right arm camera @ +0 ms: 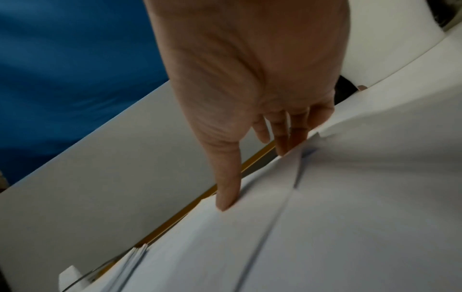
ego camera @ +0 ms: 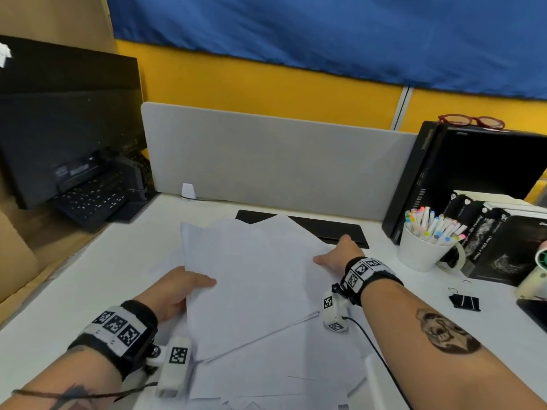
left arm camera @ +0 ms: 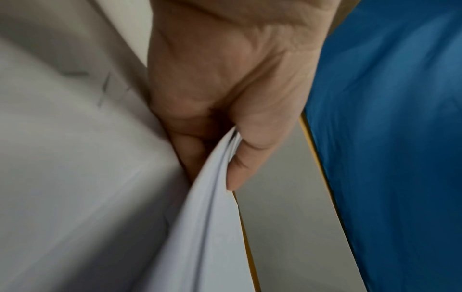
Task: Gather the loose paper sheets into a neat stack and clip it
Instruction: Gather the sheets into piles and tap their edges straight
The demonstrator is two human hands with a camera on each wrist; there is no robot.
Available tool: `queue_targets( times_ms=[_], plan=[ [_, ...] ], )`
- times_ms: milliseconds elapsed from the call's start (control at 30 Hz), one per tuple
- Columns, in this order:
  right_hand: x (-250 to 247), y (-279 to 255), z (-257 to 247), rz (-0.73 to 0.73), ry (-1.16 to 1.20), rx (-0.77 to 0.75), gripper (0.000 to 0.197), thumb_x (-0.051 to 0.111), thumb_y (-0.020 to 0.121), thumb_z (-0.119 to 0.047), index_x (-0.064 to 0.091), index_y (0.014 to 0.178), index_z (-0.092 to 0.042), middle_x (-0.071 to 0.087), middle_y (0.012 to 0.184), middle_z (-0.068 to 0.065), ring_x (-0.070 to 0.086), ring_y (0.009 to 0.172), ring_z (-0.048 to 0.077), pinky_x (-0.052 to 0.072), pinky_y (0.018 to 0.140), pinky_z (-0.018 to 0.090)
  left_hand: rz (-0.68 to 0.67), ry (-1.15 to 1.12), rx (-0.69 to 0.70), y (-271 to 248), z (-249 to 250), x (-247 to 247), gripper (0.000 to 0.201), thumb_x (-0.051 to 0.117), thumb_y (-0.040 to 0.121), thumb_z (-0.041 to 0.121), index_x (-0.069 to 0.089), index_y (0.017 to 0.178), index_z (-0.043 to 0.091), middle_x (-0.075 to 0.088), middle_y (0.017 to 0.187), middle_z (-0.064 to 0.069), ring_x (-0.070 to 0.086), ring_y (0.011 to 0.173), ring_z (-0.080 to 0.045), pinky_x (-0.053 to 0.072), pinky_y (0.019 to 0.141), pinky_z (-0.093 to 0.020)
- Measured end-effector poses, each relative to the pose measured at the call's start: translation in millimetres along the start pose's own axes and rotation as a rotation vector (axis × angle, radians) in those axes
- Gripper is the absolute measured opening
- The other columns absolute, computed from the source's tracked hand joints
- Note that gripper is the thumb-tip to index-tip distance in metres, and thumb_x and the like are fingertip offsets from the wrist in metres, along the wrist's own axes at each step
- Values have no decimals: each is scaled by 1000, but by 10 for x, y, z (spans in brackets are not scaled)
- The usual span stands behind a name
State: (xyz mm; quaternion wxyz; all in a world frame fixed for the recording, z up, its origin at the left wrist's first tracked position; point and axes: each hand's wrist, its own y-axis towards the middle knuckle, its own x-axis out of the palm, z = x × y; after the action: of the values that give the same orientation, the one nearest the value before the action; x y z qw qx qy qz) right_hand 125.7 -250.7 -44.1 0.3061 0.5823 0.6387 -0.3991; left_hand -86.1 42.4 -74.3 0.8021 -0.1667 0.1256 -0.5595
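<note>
Loose white paper sheets (ego camera: 260,276) lie fanned and overlapping on the white desk (ego camera: 124,261), with more sheets spread toward the near edge. My left hand (ego camera: 198,284) grips the left edge of a raised bundle; in the left wrist view its thumb (left arm camera: 250,142) lies over the paper sheets (left arm camera: 205,227) and the fingers curl beneath. My right hand (ego camera: 334,251) holds the right edge. In the right wrist view its thumb (right arm camera: 230,177) lies on the paper sheets (right arm camera: 350,197) and its fingers go behind the edge. A black binder clip (ego camera: 464,300) sits on the desk, right of my right forearm.
A grey divider (ego camera: 266,161) stands behind the papers, with a black strip (ego camera: 340,229) at its foot. At right are a white cup of markers (ego camera: 420,250), a tape roll (ego camera: 454,258), black boxes (ego camera: 503,250) and a black case (ego camera: 461,164). A keyboard (ego camera: 91,199) sits far left.
</note>
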Motion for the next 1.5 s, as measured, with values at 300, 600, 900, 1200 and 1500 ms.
queue_targets(
  times_ms=[300, 600, 900, 1200, 1500],
  plan=[
    [-349, -214, -246, 137, 78, -244, 33, 61, 93, -18, 62, 125, -9, 65, 125, 16, 63, 108, 34, 50, 89, 36, 71, -126, 97, 51, -79, -6, 54, 68, 88, -9, 56, 137, 11, 74, 122, -15, 71, 109, -39, 57, 95, -53],
    [-335, -1019, -479, -151, 749, -234, 27, 59, 95, -2, 54, 121, -8, 67, 109, 14, 68, 46, 18, 44, 37, 20, 48, -457, 17, -78, 81, 70, 52, 54, 94, 68, 61, 132, 32, 74, 121, -6, 69, 114, -29, 53, 97, -46],
    [72, -1236, -158, -369, 329, -83, 56, 63, 87, -62, 64, 113, -12, 67, 111, 7, 64, 91, 30, 51, 77, 36, 103, -77, 137, -170, 94, 6, 38, 78, 78, -6, 65, 111, 6, 73, 107, -14, 70, 94, -32, 55, 76, -37],
    [-182, -1208, 280, -283, 767, 228, 36, 75, 89, -28, 56, 112, -9, 50, 99, 6, 55, 83, 28, 50, 65, 38, 89, 224, 168, -89, 101, -349, 61, 74, 85, -10, 53, 136, 17, 67, 125, -11, 63, 115, -37, 49, 105, -57],
    [-16, -1151, 151, -389, 542, 60, 32, 75, 82, 1, 68, 113, 4, 74, 106, 19, 72, 94, 36, 59, 85, 43, 46, 132, 125, -47, -43, -358, 75, 82, 77, -2, 55, 142, 22, 70, 129, -8, 66, 118, -37, 49, 106, -58]
  ],
)
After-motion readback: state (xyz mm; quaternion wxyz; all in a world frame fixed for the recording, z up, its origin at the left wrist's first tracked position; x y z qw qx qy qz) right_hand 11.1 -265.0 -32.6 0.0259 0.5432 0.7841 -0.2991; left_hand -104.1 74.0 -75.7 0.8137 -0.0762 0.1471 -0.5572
